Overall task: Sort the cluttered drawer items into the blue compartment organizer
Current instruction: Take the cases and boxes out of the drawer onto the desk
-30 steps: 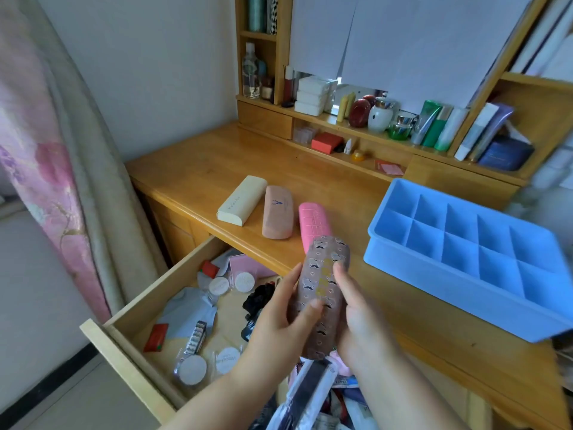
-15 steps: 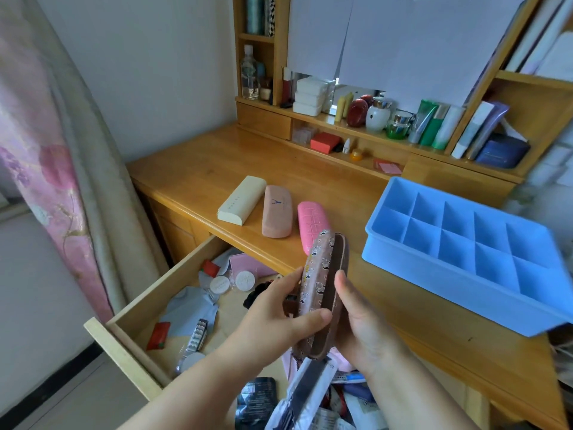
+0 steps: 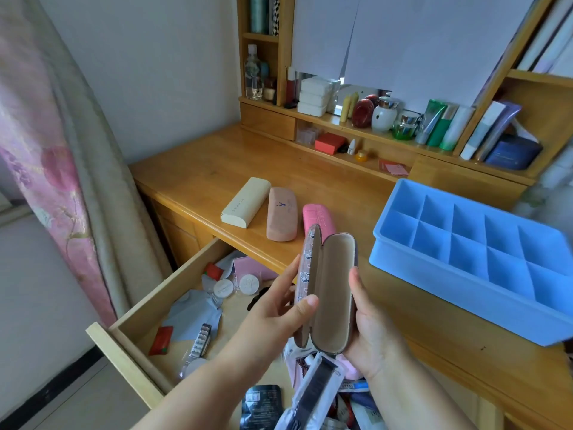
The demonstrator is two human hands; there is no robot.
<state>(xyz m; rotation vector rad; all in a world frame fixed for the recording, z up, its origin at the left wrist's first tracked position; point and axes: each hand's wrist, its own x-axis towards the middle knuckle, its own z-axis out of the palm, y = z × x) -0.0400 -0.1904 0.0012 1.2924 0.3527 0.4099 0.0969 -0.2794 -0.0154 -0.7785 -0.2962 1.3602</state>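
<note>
Holding over the open drawer [image 3: 136, 330]: desk [image 3: 217, 169] carries the blue organizer [image 3: 471, 259] at right, compartments bare, and three closed cases [image 3: 280, 217] at left. I see both hands gripping a patterned glasses case [image 3: 328, 293], hinged open; left hand [image 3: 279, 308] pinches the lid, right hand [image 3: 372, 327] cups the base.
</note>
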